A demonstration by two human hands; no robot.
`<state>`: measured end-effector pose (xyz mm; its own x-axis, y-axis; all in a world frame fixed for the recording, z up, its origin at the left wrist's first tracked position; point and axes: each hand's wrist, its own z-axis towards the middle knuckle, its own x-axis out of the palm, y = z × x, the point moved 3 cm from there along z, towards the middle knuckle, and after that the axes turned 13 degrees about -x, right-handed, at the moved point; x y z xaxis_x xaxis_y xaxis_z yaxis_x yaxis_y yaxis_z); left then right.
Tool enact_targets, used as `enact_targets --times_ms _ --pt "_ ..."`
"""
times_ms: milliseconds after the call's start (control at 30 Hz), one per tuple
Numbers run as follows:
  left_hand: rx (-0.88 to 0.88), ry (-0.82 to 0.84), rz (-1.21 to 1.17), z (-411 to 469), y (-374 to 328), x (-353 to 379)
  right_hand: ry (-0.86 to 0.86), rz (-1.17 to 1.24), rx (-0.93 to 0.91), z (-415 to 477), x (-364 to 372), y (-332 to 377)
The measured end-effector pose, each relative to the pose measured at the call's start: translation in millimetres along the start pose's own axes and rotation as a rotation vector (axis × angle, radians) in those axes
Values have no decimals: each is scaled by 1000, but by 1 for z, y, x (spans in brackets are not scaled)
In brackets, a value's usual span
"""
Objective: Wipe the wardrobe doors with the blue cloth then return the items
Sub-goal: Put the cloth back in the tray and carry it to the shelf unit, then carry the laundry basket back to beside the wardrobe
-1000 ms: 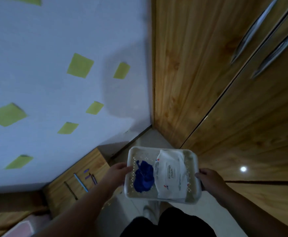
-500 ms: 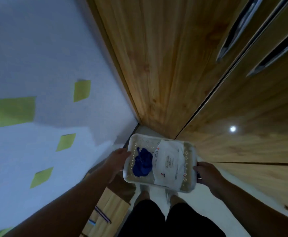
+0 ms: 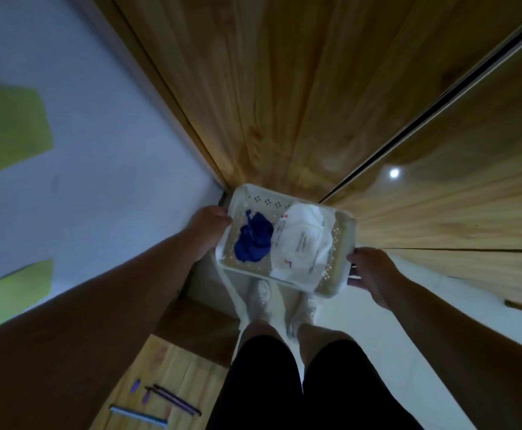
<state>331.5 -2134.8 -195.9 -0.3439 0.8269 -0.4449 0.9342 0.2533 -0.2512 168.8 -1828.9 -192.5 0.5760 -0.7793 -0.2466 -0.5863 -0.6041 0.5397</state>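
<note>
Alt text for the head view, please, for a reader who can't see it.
A person's left hand and right hand hold a white perforated basket by its short ends before wooden wardrobe doors. Inside lie a crumpled blue cloth and a white packet.

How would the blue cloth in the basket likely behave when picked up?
The blue cloth lies crumpled in folds, so it is probably floppy and would drape when lifted. It looks small beside the white packet in the basket, so likely light. Being soft, it should neither roll nor break.
</note>
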Motion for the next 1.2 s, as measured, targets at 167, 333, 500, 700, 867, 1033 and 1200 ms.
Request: enact_targets --times_ms 167,333,500,700,867,1033,1200 --pt "23 -15 80 25 -7 7 -21 -38 -33 32 7 -6" --pt "118 -106 169 37 -24 2 -17 -16 -64 47 17 -3" --pt "90 -17 146 40 -24 -3 -18 -32 -89 46 18 -9" --pt "117 -2 66 24 -24 -7 -61 -84 -116 42 17 -6" --pt "306 -116 165 -24 -36 -14 -98 -88 -117 -2 6 10" --pt "300 42 179 -86 -45 -10 27 -360 -215 -84 -31 14" --pt "303 219 204 -140 -37 13 53 -399 -191 -157 -82 -35"
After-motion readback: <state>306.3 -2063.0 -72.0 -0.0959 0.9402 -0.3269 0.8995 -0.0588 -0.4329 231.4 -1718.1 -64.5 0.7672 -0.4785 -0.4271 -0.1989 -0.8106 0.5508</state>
